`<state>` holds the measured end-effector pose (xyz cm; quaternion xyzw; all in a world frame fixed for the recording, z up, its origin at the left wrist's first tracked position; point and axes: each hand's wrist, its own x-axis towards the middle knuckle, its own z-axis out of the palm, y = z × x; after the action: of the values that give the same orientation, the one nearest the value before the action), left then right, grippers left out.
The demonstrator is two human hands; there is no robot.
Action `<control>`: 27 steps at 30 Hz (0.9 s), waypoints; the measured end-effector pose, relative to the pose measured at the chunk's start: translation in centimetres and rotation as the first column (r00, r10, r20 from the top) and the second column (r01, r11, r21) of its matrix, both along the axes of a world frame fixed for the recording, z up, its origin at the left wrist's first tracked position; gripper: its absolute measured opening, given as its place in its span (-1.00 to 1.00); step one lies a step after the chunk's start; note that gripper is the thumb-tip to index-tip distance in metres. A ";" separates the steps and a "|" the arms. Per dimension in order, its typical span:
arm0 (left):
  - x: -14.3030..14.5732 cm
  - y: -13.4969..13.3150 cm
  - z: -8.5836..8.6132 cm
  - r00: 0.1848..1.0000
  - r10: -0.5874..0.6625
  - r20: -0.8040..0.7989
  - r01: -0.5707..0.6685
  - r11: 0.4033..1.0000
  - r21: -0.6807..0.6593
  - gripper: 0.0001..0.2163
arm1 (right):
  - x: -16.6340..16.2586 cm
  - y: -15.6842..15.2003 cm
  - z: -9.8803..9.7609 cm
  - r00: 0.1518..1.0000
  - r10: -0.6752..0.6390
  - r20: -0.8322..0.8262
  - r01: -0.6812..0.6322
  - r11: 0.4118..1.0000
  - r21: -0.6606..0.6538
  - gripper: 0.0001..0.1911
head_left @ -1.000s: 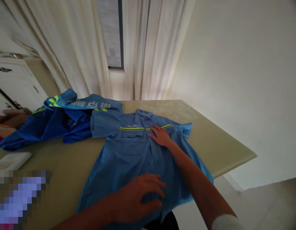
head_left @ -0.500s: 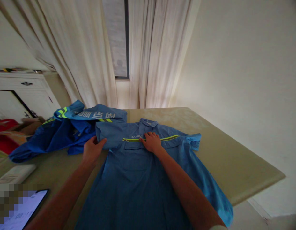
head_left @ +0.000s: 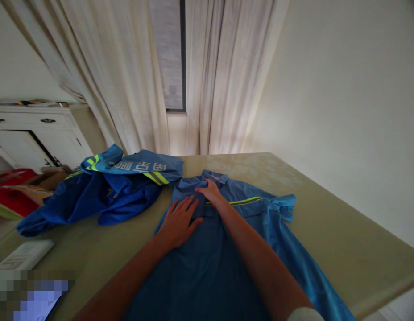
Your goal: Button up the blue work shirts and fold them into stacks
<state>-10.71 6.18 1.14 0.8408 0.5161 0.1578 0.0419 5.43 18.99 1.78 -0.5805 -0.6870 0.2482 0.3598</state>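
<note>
A blue work shirt (head_left: 200, 267) with a collar and a yellow-green stripe lies spread before me, its left-hand sleeve folded inward over the chest. My left hand (head_left: 180, 223) rests flat on the shirt's left side, fingers spread. Just below the collar (head_left: 216, 176), my right hand (head_left: 211, 192) has the folded sleeve cloth between thumb and fingers. The opposite sleeve (head_left: 283, 205) sticks out to the right. The chest lettering is covered.
A crumpled blue garment (head_left: 109, 187) with reflective bands lies on the table (head_left: 327, 227) at the left. Nearer are a white box-like object (head_left: 26, 254) and a phone (head_left: 55, 307), partly pixelated. Red bags (head_left: 16, 196) and a white cabinet (head_left: 33, 133) stand beyond. A wall (head_left: 354, 111) borders the right.
The left-hand sleeve was folded inward over the chest. My left hand let go of it and moved right to lie flat on the shirt. My right hand shifted slightly towards the collar.
</note>
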 end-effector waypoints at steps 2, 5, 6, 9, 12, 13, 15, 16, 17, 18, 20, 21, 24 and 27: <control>-0.6 -0.6 -1.2 0.997 0.082 -0.009 -0.082 0.997 -0.002 -0.36 | -0.2 1.0 -0.4 0.999 -0.032 0.021 0.033 0.999 -0.031 -0.68; -0.8 -1.6 -2.1 0.987 0.156 -0.031 -0.157 0.987 -0.030 -0.29 | -1.1 2.7 0.0 0.995 -0.087 0.051 0.091 0.993 -0.076 -0.66; -0.8 -1.9 -2.2 0.987 0.154 -0.039 -0.156 0.987 -0.035 -0.28 | -1.3 3.1 0.2 0.993 -0.097 0.067 0.103 0.990 -0.095 -0.63; -0.9 -2.7 -2.1 0.987 0.147 -0.066 -0.148 0.989 -0.015 -0.28 | -2.0 3.7 1.3 0.994 -0.057 0.098 0.069 0.990 -0.126 -0.38; -1.4 -3.1 -1.8 0.970 0.229 -0.077 -0.228 0.973 0.020 -0.27 | -2.9 3.2 2.1 0.970 0.065 0.234 -0.067 0.998 0.001 -0.14; -1.6 -3.2 -1.8 0.964 0.257 -0.071 -0.257 0.966 0.016 -0.27 | -3.3 3.0 2.1 0.946 0.102 0.307 -0.118 0.992 0.034 -0.19; -1.7 -3.5 -2.1 0.959 0.278 -0.052 -0.279 0.960 -0.008 -0.27 | -4.1 2.6 1.9 0.897 0.152 0.416 -0.182 0.983 0.034 -0.48; -1.6 -3.7 -2.3 0.960 0.278 -0.041 -0.279 0.960 -0.017 -0.27 | -4.6 2.5 1.6 0.886 0.165 0.432 -0.186 0.983 0.005 -0.62; -1.4 -3.9 -2.6 0.960 0.279 -0.027 -0.279 0.960 -0.016 -0.28 | -5.0 2.5 1.3 0.886 0.166 0.432 -0.173 0.985 -0.024 -0.71; -1.2 -4.2 -2.9 0.960 0.281 -0.012 -0.281 0.960 -0.007 -0.29 | -5.4 2.6 1.1 0.891 0.154 0.427 -0.149 0.988 -0.045 -0.74; -0.7 -4.7 -3.6 0.956 0.292 0.022 -0.292 0.956 0.027 -0.32 | -6.0 2.7 0.6 0.898 0.106 0.426 -0.084 0.994 -0.071 -0.70; -0.5 -5.0 -3.8 0.952 0.303 0.037 -0.305 0.952 0.040 -0.33 | -6.3 2.8 0.4 0.900 0.076 0.430 -0.049 0.996 -0.074 -0.70; -0.3 -5.7 -4.2 0.942 0.333 0.037 -0.335 0.941 0.040 -0.32 | -6.6 2.5 0.2 0.897 0.020 0.442 0.001 0.999 -0.046 -0.74; -0.6 -6.1 -3.6 0.940 0.341 -0.023 -0.342 0.940 0.002 -0.27 | -6.2 1.8 0.4 0.901 0.002 0.434 -0.015 1.000 0.027 -0.74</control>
<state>-11.35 0.09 -2.50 0.7403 0.6547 0.1521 0.0090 -0.73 20.75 2.15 -0.6127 -0.7560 0.1040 0.2055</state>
